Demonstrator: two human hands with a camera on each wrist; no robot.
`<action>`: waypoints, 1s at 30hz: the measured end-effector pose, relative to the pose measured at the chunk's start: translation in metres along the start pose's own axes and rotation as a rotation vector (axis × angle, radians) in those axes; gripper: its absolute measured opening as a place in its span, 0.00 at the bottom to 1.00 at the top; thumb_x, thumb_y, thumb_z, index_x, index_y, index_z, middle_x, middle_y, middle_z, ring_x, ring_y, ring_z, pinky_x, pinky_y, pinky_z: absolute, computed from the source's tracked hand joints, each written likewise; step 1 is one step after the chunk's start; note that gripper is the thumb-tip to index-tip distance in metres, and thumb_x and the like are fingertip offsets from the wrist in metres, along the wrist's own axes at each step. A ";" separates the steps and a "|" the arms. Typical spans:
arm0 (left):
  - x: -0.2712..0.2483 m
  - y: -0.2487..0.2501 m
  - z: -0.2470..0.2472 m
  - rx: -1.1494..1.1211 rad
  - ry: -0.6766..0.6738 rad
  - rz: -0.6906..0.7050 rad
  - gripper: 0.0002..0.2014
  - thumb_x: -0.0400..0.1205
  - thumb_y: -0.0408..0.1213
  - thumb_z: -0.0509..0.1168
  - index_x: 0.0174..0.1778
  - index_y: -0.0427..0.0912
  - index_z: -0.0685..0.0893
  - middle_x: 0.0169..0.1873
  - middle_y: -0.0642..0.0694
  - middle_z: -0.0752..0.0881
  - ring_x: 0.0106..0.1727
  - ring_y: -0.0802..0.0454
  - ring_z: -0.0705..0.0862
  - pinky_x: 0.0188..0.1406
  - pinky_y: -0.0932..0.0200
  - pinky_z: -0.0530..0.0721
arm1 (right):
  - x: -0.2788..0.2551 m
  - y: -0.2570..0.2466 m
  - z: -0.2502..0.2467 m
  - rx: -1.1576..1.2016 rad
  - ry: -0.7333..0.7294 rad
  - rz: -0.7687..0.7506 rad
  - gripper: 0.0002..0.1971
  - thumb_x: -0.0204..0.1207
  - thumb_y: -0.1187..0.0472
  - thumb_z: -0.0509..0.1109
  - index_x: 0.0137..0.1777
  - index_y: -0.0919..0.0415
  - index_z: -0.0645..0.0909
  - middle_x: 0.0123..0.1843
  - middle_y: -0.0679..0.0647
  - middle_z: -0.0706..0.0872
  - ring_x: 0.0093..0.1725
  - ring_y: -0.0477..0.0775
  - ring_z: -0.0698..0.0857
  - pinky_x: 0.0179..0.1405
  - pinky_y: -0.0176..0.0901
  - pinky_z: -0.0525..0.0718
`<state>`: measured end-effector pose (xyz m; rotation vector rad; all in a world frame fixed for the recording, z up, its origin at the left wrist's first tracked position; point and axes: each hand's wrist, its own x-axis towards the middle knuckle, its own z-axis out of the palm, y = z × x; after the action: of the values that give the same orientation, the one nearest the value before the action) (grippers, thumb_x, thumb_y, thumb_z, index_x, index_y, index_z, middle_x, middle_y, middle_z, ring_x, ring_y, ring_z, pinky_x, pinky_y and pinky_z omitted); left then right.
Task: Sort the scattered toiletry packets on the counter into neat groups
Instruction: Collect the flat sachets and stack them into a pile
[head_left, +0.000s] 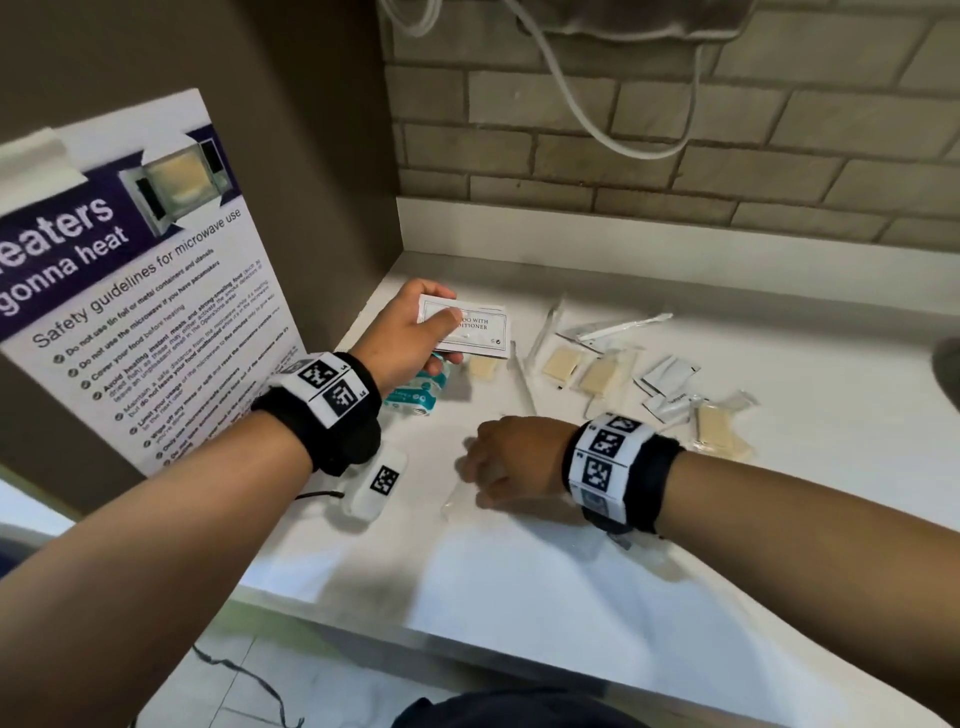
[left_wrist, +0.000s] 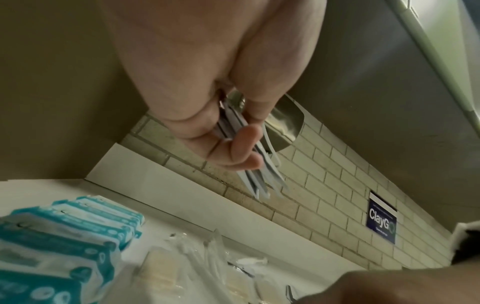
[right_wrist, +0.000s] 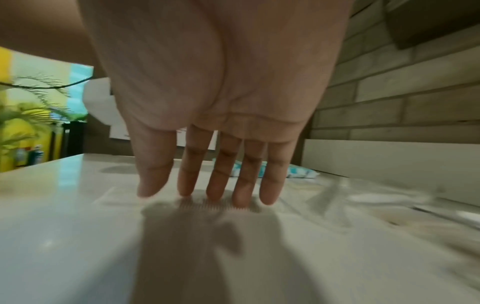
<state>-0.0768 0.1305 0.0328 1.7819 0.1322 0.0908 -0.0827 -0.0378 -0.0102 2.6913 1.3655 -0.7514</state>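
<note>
In the head view the left hand (head_left: 410, 332) is raised above the back left corner of the worktop (head_left: 571, 582), its thumb and fingers pinching a small stack of white shampoo packets (head_left: 470, 327). Under that hand lies a pile of teal-and-white packets (head_left: 415, 397), which looks like one group already gathered. The right hand (head_left: 506, 460) is low over the middle of the worktop with fingers stretched out, holding nothing, over a clear-wrapped comb (head_left: 457, 499). To its right the rest is unsorted: beige soap packets (head_left: 558, 364), silver sachets (head_left: 670, 374) and long clear-wrapped sticks (head_left: 623, 327) lie mixed together, so I judge the sorting well short of half done. A microwave safety poster (head_left: 140, 291) leans close beside the left arm, and a white cable (head_left: 576, 98) hangs down the brick wall (head_left: 727, 145). The left wrist view shows the fingers (left_wrist: 241, 148) clenched round the edges of the white packets, several thin ones together, with the teal pile (left_wrist: 67, 236) just below on the worktop. The right wrist view shows four straight fingers (right_wrist: 218, 176) and the thumb released, tips touching or just above the comb's teeth (right_wrist: 221, 205); blur keeps me from telling which. The flat comb may be awkward to lift off the smooth surface.
</note>
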 end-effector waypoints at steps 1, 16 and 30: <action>0.001 0.000 0.002 0.004 -0.010 0.000 0.09 0.86 0.36 0.62 0.60 0.44 0.73 0.43 0.43 0.87 0.31 0.51 0.85 0.20 0.64 0.75 | -0.005 0.006 -0.002 0.011 -0.014 0.028 0.11 0.76 0.53 0.70 0.57 0.52 0.85 0.57 0.54 0.86 0.57 0.59 0.84 0.59 0.50 0.83; 0.042 -0.002 0.010 -0.017 0.001 0.011 0.06 0.85 0.35 0.62 0.57 0.45 0.73 0.42 0.44 0.88 0.29 0.51 0.86 0.18 0.63 0.74 | 0.005 0.075 -0.050 0.090 0.167 0.418 0.21 0.75 0.47 0.69 0.65 0.55 0.80 0.64 0.56 0.84 0.63 0.59 0.82 0.60 0.47 0.79; 0.096 0.011 0.025 -0.054 -0.044 0.015 0.07 0.86 0.34 0.60 0.60 0.44 0.72 0.48 0.42 0.88 0.30 0.52 0.85 0.21 0.62 0.74 | 0.079 0.119 -0.053 0.177 0.156 0.640 0.19 0.63 0.41 0.72 0.43 0.57 0.82 0.56 0.63 0.81 0.54 0.63 0.81 0.45 0.47 0.78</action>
<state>0.0225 0.1175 0.0369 1.7301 0.0842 0.0651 0.0693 -0.0382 -0.0197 3.0925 0.3887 -0.6185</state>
